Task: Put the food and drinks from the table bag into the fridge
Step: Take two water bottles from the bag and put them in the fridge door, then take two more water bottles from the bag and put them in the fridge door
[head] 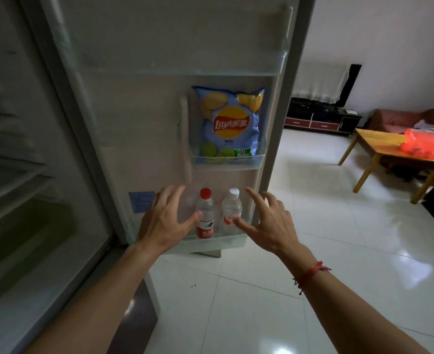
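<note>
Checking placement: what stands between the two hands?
Head view: a red-capped bottle and a white-capped bottle, side by side in the lowest door shelf, between left hand and right hand.

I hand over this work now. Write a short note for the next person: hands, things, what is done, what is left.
Left hand: open, holds nothing, by the red-capped clear plastic bottle.
Right hand: open, holds nothing, by the white-capped clear plastic bottle.
Done: both bottles stand upright in the lower door shelf; the blue crisps bag stands in the small door bin.
Left: check the red plastic bag on the wooden table; its contents do not show.
</note>
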Motion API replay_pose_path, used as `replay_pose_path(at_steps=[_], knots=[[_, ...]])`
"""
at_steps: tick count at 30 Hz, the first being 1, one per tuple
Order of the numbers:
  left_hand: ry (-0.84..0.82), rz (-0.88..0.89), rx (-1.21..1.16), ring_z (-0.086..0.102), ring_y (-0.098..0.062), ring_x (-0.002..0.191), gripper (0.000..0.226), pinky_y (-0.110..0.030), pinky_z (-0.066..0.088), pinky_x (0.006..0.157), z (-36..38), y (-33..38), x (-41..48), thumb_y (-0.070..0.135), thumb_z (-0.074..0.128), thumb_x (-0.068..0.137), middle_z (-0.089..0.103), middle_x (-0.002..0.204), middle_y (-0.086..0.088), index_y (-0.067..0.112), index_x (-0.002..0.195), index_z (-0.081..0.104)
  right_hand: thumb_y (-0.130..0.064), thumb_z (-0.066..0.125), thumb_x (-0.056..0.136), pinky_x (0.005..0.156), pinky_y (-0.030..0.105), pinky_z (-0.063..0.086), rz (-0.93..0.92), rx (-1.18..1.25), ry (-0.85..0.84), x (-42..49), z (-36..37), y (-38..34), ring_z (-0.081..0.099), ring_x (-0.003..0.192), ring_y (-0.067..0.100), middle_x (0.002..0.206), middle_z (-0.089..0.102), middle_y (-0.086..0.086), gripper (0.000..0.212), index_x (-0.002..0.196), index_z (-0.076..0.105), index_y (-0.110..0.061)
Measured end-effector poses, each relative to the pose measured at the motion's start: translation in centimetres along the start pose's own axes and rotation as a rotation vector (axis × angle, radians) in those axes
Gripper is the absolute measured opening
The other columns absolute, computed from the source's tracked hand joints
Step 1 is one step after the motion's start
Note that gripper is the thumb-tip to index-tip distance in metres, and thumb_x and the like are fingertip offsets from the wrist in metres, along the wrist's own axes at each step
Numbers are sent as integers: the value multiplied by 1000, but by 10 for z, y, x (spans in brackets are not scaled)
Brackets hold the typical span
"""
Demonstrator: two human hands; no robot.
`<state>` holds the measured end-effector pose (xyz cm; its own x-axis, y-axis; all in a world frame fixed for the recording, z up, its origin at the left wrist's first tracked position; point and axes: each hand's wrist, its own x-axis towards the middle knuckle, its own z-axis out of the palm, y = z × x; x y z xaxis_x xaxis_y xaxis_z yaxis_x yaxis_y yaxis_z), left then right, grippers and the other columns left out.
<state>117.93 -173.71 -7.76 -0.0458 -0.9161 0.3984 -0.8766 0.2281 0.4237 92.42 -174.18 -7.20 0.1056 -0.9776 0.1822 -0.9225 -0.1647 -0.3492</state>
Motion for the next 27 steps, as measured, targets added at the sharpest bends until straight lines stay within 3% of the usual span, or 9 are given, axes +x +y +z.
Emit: replay_pose_path(at_steps=[3, 7, 18, 27], knots=[[8, 56, 111, 30, -27, 142, 86, -44, 33, 112, -12, 5, -7, 75, 34, 85, 38, 150, -10, 17, 149, 35, -76, 51, 87, 114, 49, 33, -10, -67, 11, -9, -12, -5, 26, 147, 34, 165, 18, 13, 88, 158, 11, -43], [-2, 45, 132, 21, -27, 147, 93, -45, 26, 116, -21, 16, -11, 77, 24, 81, 29, 157, -10, 18, 152, 30, -75, 47, 89, 116, 51, 30, -20, -96, 26, -13, -19, -9, 20, 151, 35, 168, 11, 12, 87, 159, 8, -43], [-11, 74, 130, 15, -24, 149, 95, -43, 21, 117, -25, 39, -12, 78, 18, 79, 20, 162, -7, 20, 154, 24, -74, 42, 92, 117, 51, 29, -13, -123, 70, -20, -36, 7, 19, 151, 34, 168, 12, 12, 83, 159, 5, -43], [-17, 250, 94, 21, -27, 147, 87, -41, 20, 117, -8, 74, 9, 74, 25, 86, 24, 161, -9, 19, 153, 29, -72, 40, 93, 114, 50, 34, 129, -188, 175, -51, -70, 39, 26, 149, 34, 167, 18, 12, 80, 159, 8, -43]])
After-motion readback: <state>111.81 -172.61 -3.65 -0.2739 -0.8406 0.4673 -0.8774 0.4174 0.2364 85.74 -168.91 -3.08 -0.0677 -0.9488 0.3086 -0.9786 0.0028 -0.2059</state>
